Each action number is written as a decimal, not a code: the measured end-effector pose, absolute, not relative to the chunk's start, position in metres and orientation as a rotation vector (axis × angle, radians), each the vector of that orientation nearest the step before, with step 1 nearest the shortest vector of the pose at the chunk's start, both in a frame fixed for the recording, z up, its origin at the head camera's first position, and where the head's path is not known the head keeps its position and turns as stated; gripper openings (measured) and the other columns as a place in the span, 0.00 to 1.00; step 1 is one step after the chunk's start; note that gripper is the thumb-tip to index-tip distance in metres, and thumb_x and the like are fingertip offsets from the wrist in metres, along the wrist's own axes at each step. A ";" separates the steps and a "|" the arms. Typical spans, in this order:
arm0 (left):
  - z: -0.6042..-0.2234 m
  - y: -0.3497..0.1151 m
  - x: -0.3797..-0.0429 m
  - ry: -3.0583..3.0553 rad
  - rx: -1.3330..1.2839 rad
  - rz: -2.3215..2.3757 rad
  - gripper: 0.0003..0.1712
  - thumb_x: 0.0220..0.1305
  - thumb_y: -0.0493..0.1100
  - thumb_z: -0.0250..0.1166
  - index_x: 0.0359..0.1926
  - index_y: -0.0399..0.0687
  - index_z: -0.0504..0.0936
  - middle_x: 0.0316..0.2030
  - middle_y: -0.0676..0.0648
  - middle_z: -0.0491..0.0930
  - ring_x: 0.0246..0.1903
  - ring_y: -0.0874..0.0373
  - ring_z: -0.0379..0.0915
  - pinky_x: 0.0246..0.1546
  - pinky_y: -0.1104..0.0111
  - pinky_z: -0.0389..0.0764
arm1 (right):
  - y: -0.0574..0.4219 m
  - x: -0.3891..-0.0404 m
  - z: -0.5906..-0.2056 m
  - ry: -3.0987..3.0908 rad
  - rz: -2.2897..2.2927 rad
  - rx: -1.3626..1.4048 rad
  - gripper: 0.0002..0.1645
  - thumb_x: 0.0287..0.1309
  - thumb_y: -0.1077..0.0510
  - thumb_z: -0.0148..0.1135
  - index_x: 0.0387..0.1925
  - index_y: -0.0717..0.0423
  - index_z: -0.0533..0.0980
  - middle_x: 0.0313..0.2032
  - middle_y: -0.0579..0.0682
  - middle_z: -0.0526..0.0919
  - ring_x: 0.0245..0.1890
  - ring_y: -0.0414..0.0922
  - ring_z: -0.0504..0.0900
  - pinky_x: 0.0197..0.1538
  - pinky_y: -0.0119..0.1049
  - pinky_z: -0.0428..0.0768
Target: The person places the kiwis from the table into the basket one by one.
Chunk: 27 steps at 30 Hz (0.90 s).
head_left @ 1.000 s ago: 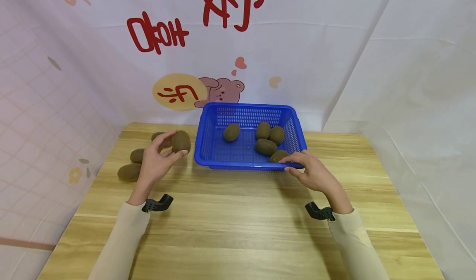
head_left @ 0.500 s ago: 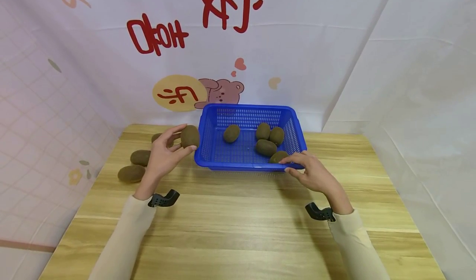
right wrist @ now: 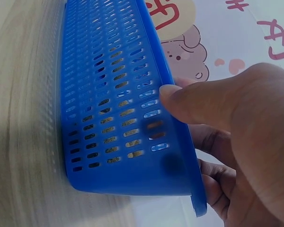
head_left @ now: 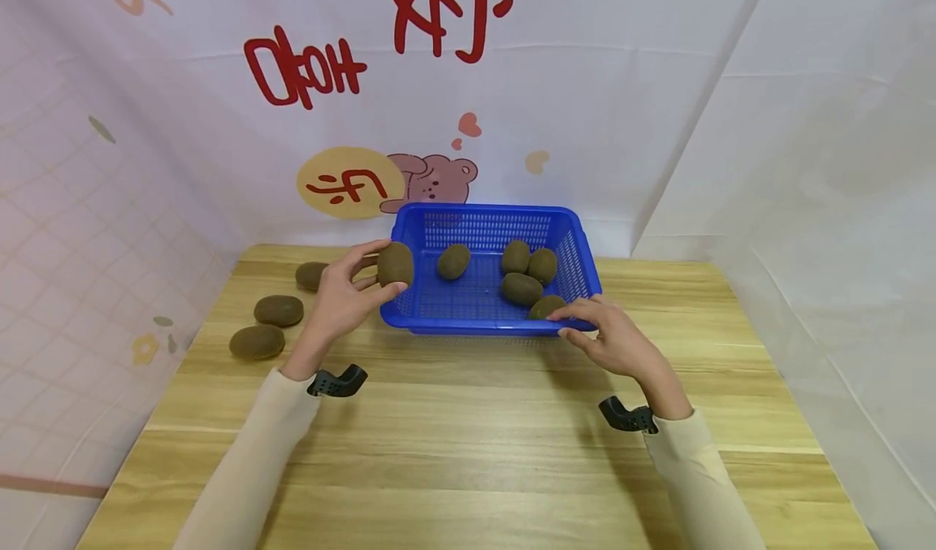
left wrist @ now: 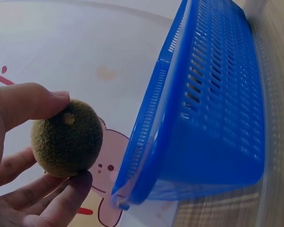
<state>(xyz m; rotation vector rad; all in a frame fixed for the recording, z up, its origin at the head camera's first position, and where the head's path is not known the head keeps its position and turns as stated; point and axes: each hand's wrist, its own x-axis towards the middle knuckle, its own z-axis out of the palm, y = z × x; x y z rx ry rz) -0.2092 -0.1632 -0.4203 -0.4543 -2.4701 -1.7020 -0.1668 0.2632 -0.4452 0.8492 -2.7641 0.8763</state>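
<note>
My left hand (head_left: 344, 294) holds a brown fuzzy kiwi (head_left: 396, 265) between thumb and fingers, over the left rim of a blue plastic basket (head_left: 468, 323). In the left wrist view the held kiwi (left wrist: 68, 142) is apart from the basket wall (left wrist: 217, 146). My right hand (head_left: 614, 335) grips the basket's near rim at the right corner, thumb outside and fingers inside, as the right wrist view shows at the rim (right wrist: 156, 52). Inside the basket lie several kiwis: one kiwi (head_left: 453, 262) at the left, the others bunched at the right, such as this kiwi (head_left: 522, 289).
Left of the basket, three kiwis lie on the wooden table (head_left: 453, 436): a front kiwi (head_left: 257, 343), a middle kiwi (head_left: 279, 310) and a back kiwi (head_left: 310, 275). A white printed cloth (head_left: 585, 111) hangs right behind the basket.
My left hand has carried the kiwi rightward from beside the basket to over its left rim, uncovering the three kiwis on the table. The right hand has stayed on the rim.
</note>
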 end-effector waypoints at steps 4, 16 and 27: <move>-0.420 -0.157 -0.210 -2.485 -0.481 -1.682 0.39 0.59 0.44 0.78 0.71 0.53 0.74 0.69 0.45 0.73 0.66 0.45 0.73 0.64 0.47 0.80 | 0.263 -0.166 -0.445 -2.767 0.883 0.857 0.14 0.64 0.61 0.69 0.51 0.47 0.86 0.43 0.47 0.88 0.42 0.50 0.78 0.44 0.38 0.71; -0.420 -0.149 -0.216 -2.500 -0.535 -1.592 0.35 0.63 0.41 0.75 0.70 0.48 0.74 0.61 0.37 0.75 0.63 0.41 0.74 0.60 0.49 0.83 | 0.261 -0.166 -0.443 -2.781 0.905 0.846 0.14 0.64 0.62 0.68 0.51 0.52 0.86 0.44 0.49 0.88 0.44 0.53 0.78 0.45 0.41 0.72; -0.417 -0.160 -0.214 -2.555 -0.517 -1.381 0.39 0.65 0.51 0.73 0.73 0.49 0.71 0.66 0.39 0.74 0.67 0.42 0.70 0.64 0.44 0.78 | 0.262 -0.166 -0.444 -2.782 0.894 0.836 0.14 0.64 0.61 0.69 0.51 0.51 0.86 0.44 0.48 0.88 0.43 0.49 0.77 0.46 0.40 0.71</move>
